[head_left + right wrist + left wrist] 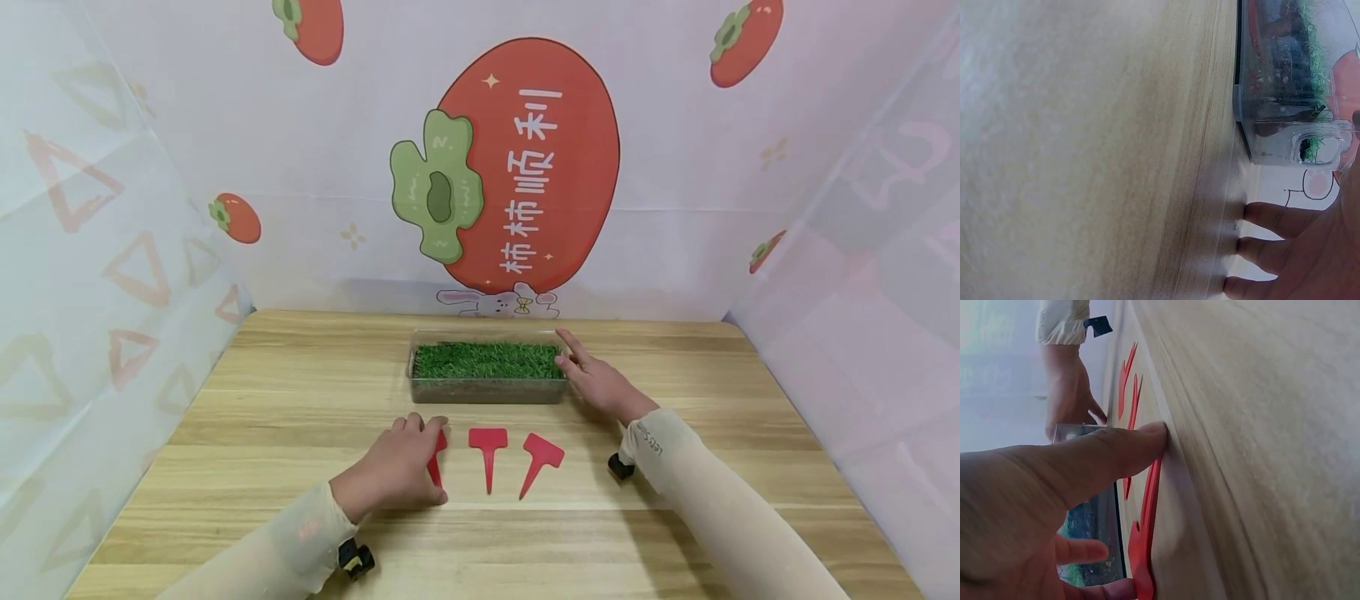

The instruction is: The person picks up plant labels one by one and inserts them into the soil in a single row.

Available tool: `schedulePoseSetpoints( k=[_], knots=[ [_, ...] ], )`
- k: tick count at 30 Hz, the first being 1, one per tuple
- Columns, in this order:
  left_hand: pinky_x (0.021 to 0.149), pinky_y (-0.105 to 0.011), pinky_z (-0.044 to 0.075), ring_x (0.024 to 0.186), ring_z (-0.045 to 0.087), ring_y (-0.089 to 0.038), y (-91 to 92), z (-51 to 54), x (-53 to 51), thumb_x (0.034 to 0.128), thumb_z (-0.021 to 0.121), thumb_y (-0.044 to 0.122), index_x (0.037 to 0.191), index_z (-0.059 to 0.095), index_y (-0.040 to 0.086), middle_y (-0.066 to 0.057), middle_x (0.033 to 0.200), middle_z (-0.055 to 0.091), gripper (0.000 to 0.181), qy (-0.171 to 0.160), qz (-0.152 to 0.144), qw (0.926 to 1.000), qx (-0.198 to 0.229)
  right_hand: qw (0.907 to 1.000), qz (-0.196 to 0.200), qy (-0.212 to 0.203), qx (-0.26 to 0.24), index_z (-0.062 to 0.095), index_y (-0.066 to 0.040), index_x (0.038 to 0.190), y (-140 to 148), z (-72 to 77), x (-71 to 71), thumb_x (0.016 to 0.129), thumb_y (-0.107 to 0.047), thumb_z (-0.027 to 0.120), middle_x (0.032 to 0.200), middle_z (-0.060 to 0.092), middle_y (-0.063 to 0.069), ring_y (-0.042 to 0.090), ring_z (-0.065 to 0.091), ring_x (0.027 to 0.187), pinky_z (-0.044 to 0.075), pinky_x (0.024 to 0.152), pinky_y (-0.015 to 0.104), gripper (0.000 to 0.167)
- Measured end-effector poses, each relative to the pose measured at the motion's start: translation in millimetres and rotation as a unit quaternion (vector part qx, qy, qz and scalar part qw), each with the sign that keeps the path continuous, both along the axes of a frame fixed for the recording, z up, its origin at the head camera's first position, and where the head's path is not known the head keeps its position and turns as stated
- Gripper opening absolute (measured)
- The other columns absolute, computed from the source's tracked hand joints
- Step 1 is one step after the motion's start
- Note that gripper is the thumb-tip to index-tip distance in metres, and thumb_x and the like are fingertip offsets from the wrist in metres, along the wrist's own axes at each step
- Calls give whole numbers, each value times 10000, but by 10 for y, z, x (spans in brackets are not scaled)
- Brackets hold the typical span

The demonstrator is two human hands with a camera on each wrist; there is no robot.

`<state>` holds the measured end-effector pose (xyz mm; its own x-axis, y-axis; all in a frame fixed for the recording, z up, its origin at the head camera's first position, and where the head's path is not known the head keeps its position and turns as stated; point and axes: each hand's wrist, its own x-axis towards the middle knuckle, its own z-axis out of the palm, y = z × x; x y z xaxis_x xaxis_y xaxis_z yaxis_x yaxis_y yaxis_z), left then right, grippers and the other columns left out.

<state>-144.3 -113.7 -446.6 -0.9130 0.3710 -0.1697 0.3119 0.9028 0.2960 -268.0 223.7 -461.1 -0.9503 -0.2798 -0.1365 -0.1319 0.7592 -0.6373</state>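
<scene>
Three red T-shaped plant labels lie on the wooden table. My left hand (pixel 401 462) spans the leftmost label (pixel 440 442), thumb at its pointed end and fingers at its wide head. The left wrist view shows this label (pixel 1142 547) flat on the wood between thumb and fingertips. To its right lie the middle label (pixel 488 440) and the right label (pixel 543 452), tilted. Behind them stands a clear plastic box (pixel 487 392) filled with green artificial grass (pixel 487 360). My right hand (pixel 600 385) rests against the box's right end, fingers extended.
A white cloth printed with persimmons (pixel 570 192) hangs behind the table (pixel 300 367). Pale patterned sheets (pixel 112 250) close off both sides. A small black device sits under each wrist.
</scene>
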Motion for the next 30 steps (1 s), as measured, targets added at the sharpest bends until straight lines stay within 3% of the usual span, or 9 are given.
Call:
schedulePoseSetpoints(
  k=[5, 14, 23, 30],
  knots=[
    [897, -452, 482, 1039, 472, -282, -18, -28, -30, 627, 919, 494, 1429, 481, -16, -157, 1208, 511, 1046, -108, 67, 9999, 21, 10000, 23, 34, 40, -4, -603, 1521, 0, -4, -7, 1032, -618, 311, 1569, 379, 203, 481, 385, 1405, 234, 1137, 694, 582],
    [812, -404, 523, 1019, 514, -283, -21, -48, -55, 641, 943, 399, 1444, 470, 51, -145, 1275, 465, 994, 151, 210, 9992, 303, 9998, 28, 118, 143, -7, -585, 1532, 9, -17, -13, 1032, -621, 304, 1552, 408, 207, 491, 415, 1381, 257, 1128, 692, 590],
    [789, -371, 545, 982, 587, -240, -65, 39, -108, 828, 816, 170, 1357, 577, 90, -73, 1126, 620, 585, 934, 108, 9949, 362, 9998, 32, 88, 200, -9, -563, 1544, 0, -5, -3, 1029, -629, 296, 1551, 411, 204, 485, 431, 1373, 265, 1129, 685, 602],
    [804, -373, 575, 941, 641, -209, -102, 156, -128, 893, 693, 0, 1251, 659, 141, -26, 1049, 656, 386, 1173, -38, 9913, 599, 9997, 28, 130, 228, -9, -561, 1545, 3, -14, -10, 1032, -625, 290, 1553, 411, 199, 480, 434, 1372, 269, 1128, 683, 597]
  ],
)
